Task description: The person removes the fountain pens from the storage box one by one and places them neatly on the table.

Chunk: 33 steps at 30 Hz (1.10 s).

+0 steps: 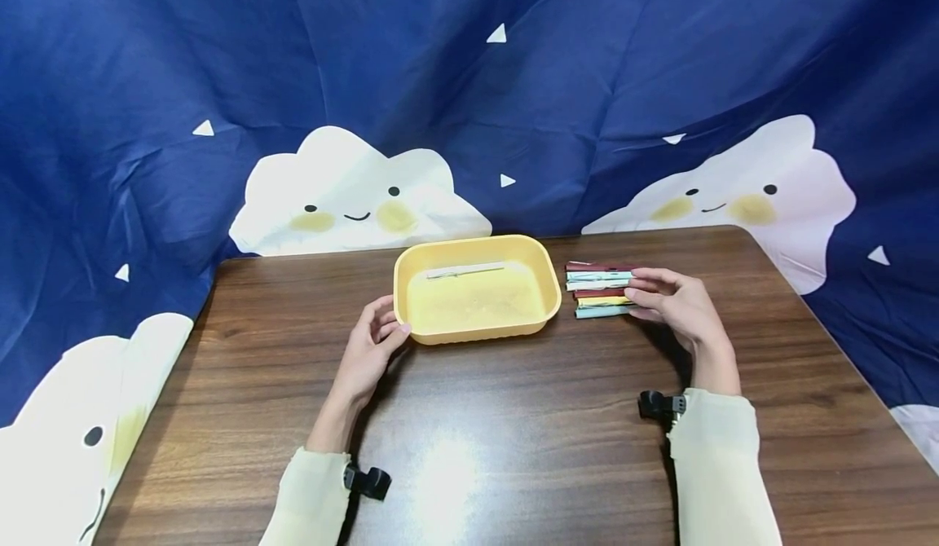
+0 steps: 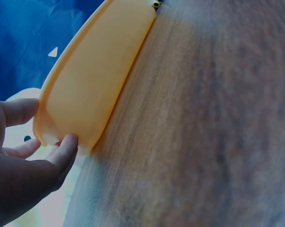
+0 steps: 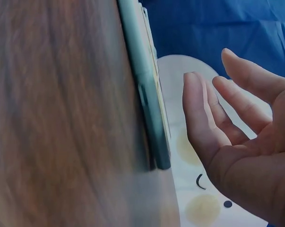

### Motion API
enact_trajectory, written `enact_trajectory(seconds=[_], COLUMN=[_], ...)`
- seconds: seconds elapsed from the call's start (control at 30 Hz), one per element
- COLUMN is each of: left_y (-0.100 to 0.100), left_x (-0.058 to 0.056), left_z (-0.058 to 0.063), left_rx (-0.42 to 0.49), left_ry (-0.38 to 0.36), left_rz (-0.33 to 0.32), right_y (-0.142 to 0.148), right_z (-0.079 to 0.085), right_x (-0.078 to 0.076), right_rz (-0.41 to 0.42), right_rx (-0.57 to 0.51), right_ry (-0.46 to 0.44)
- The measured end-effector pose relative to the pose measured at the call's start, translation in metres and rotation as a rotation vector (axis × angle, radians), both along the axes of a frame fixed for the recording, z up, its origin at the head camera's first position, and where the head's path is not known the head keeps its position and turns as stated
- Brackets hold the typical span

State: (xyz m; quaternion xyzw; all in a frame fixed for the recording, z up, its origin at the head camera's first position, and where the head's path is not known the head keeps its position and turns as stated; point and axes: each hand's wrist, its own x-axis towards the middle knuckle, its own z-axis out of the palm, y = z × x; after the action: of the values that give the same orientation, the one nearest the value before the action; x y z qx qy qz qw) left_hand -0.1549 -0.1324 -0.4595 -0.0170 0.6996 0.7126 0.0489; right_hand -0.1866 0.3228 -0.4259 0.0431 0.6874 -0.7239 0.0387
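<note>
A yellow plastic basin (image 1: 480,336) stands at the back middle of the table, with one white pen (image 1: 465,270) lying inside. My left hand (image 1: 367,354) holds its left end, thumb at the front corner and fingers along the side wall. In the left wrist view, the thumb and fingers of that hand (image 2: 33,165) meet the basin's wall (image 2: 85,71). To the right of the basin lie several pens (image 1: 596,284) side by side, dark red, light blue, white, yellow and teal. Over their right ends hovers my right hand (image 1: 682,306), its fingers spread apart around nothing. The teal pen (image 3: 149,90) lies nearest in the right wrist view.
The brown wooden table (image 1: 513,416) carries everything. A dark blue curtain (image 1: 469,81) with smiling clouds hangs right behind its back edge. Black wrist cameras (image 1: 367,482) sit on both sleeves.
</note>
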Motion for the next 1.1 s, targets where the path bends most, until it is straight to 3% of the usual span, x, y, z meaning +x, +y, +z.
enact_trajectory(seconds=[0.27,0.7,0.97,1.1], left_y=[-0.001,-0.001,-0.001,-0.001], left_x=[-0.001,-0.001,0.000,0.000], left_z=[0.000,-0.001,-0.001,0.000], left_rx=[-0.004,0.006,0.002,-0.002], left_ry=[-0.003,-0.004,-0.006,-0.008], left_rz=[-0.003,-0.004,-0.005,-0.004], right_y=[-0.016,-0.032,-0.046,-0.053], right_z=[0.006,0.017,0.024,0.026], right_x=[-0.006,-0.008,-0.010,-0.013], right_rz=[0.038,0.051,0.073,0.091], right_rx=[0.040,-0.061,0.063,0.044], right_ry=[0.016,0.046,0.101,0.107])
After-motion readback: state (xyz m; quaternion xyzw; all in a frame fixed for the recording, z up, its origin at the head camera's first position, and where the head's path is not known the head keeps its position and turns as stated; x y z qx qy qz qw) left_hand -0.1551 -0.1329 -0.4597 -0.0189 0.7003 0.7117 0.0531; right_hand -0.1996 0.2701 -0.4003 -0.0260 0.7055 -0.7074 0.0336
